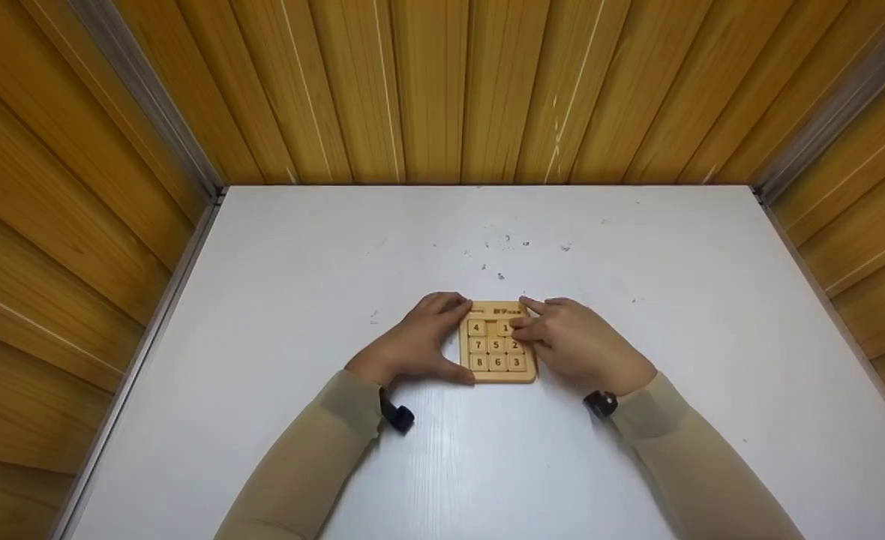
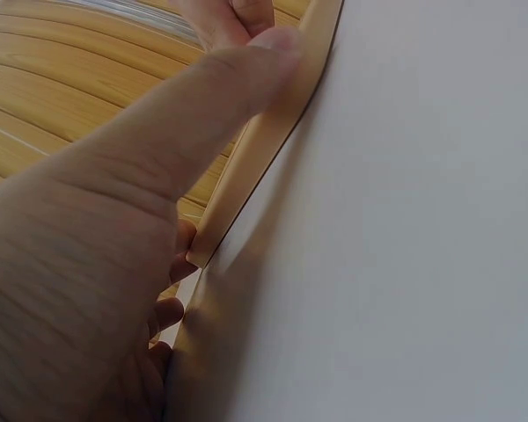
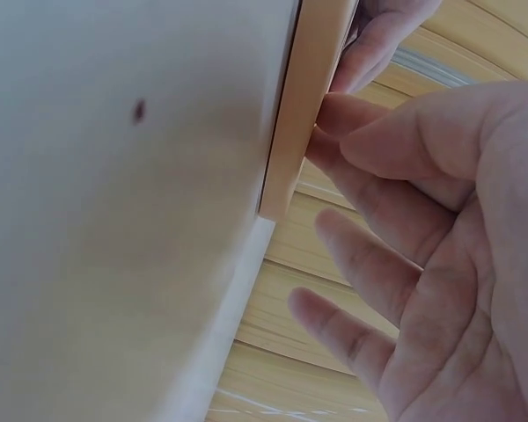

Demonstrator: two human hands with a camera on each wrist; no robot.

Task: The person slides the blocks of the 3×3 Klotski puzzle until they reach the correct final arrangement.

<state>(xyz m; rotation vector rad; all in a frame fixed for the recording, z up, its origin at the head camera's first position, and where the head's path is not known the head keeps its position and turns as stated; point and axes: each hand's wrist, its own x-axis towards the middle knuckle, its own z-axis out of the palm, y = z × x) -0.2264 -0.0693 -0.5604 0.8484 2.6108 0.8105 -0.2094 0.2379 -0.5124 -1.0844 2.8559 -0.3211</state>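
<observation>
Number puzzle [image 1: 504, 377] lies on the white table [image 1: 300, 262], gripped by the left hand [image 1: 418, 337] while the right hand [image 1: 579, 339], fingers extended, touches tile 1 [image 1: 504, 328] between columns, that slide looking half done, the numbers out of order.

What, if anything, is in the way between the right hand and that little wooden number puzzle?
Nothing visible is. In the head view, the right hand touches the number puzzle on its right side, by the tile marked 1. The left hand holds the opposite side and does not come between them.
</observation>
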